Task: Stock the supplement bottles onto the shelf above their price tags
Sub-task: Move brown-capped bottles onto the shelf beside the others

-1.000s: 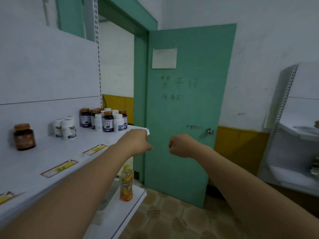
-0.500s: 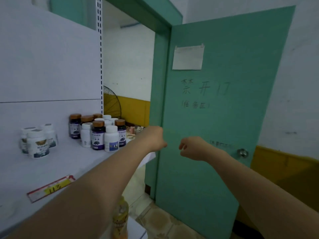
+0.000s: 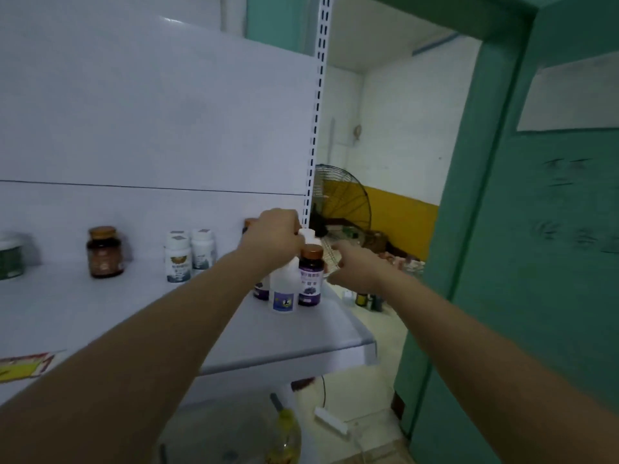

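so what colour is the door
Teal green door, clearest in the head view.

Upright supplement bottles point(image 3: 310, 275) clustered at shelf point(image 3: 335, 333) right end

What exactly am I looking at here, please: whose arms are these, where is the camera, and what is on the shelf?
There is no machine: a person wears one wide-angle camera on the head, looking forward and down, so the arms are their own. The left hand rests on top of a cluster of bottles at the shelf's right end, over a white bottle; whether it grips one is hidden. The right hand reaches in beside a dark bottle with a purple label. Further left on the white shelf stand two white bottles and a brown bottle. A price tag lies near the front edge.
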Tool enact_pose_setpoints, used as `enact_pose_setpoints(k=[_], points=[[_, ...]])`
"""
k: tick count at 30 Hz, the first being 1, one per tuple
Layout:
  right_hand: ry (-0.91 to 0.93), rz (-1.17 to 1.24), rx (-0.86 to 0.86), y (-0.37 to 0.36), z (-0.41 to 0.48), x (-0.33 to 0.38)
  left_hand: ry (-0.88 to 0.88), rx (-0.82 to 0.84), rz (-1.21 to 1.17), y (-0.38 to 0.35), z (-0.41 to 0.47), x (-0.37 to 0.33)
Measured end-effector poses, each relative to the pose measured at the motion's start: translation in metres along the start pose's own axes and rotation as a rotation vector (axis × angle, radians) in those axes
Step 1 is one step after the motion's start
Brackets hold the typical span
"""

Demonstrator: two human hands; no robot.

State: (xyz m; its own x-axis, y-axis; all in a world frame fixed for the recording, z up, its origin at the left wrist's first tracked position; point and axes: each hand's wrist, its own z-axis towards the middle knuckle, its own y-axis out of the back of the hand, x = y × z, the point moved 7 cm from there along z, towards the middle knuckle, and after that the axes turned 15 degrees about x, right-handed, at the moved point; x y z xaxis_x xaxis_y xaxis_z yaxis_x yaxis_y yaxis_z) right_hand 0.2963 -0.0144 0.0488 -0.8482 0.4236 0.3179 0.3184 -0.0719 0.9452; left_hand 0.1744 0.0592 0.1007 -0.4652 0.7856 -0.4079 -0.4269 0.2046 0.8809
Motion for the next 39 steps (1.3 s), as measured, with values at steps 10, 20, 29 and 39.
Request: enact_pose_setpoints(k=[10, 20, 29, 39], points=[[0.176, 0.184, 0.204, -0.035, 0.052, -0.009, 0.425, 0.112, -0.061, -0.045, 0.0, 0.082], [0.24, 0.323, 0.236, -0.05, 0.065, -0.015, 0.355, 0.07, -0.226, -0.059, 0.007, 0.087], [0.223, 0.372, 0.213, -0.042, 0.06, -0.023, 0.381, -0.02, -0.293, -0.051, -0.011, 0.087], [0.312, 0.623, 0.305, -0.011, 0.014, -0.021, 0.376, -0.024, -0.36, -0.024, -0.056, 0.077]])
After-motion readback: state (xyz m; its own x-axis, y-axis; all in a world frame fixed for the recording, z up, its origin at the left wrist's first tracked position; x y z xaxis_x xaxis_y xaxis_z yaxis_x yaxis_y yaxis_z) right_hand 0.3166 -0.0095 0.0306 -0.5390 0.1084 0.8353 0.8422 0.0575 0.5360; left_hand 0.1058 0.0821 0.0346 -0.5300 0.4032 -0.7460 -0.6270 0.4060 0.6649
